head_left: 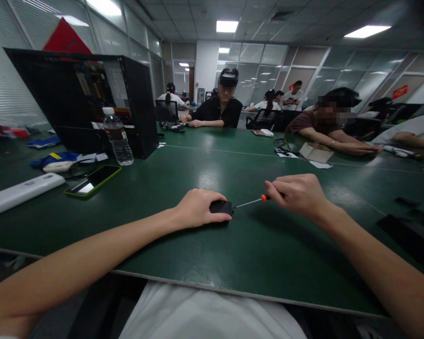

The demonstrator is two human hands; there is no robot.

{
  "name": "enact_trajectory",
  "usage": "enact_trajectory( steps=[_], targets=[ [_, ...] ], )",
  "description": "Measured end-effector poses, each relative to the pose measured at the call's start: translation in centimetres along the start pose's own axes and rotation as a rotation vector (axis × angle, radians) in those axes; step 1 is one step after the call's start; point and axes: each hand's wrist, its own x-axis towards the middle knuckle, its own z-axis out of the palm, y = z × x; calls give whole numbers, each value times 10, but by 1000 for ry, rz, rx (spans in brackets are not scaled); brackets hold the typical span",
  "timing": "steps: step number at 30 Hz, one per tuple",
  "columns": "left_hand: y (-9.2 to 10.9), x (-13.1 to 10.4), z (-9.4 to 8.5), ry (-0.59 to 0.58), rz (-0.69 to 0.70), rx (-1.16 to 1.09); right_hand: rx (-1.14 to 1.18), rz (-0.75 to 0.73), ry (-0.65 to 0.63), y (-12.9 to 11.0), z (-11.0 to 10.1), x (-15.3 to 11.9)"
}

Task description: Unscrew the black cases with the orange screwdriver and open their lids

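Observation:
My left hand (198, 208) is closed round a small black box-shaped device (222, 207), holding it down on the green table. Thumb and fingers press its two long sides. In my right hand (298, 194), a screwdriver (249, 203) is gripped by its handle, which is mostly hidden in the fist; an orange collar shows at the front. Its thin metal shaft points left, and the tip meets the right end of the black device. Whether the tip sits in a screw is too small to tell.
On the left of the green table (198, 263) stand an open black computer case (141, 103) and a water bottle (118, 139), near a green-edged phone (93, 181) and a white bar-shaped object (24, 192). Dark parts (410, 235) lie at right. Co-workers (215, 108) sit across, beyond a small box (316, 153).

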Motion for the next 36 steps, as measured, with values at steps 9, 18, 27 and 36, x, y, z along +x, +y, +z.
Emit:
enact_trajectory(
  steps=[9,18,27,36],
  targets=[
    [3,0,-1,1,-14,12,-173,-243,314,5,11,0],
    [4,2,0,11,-19,45,-436,-437,536,-42,-33,6],
    [4,2,-1,-1,-39,46,-89,400,-212,-19,18,19],
    [4,1,-2,-4,-26,39,-3,361,-242,-11,32,23]
  ],
)
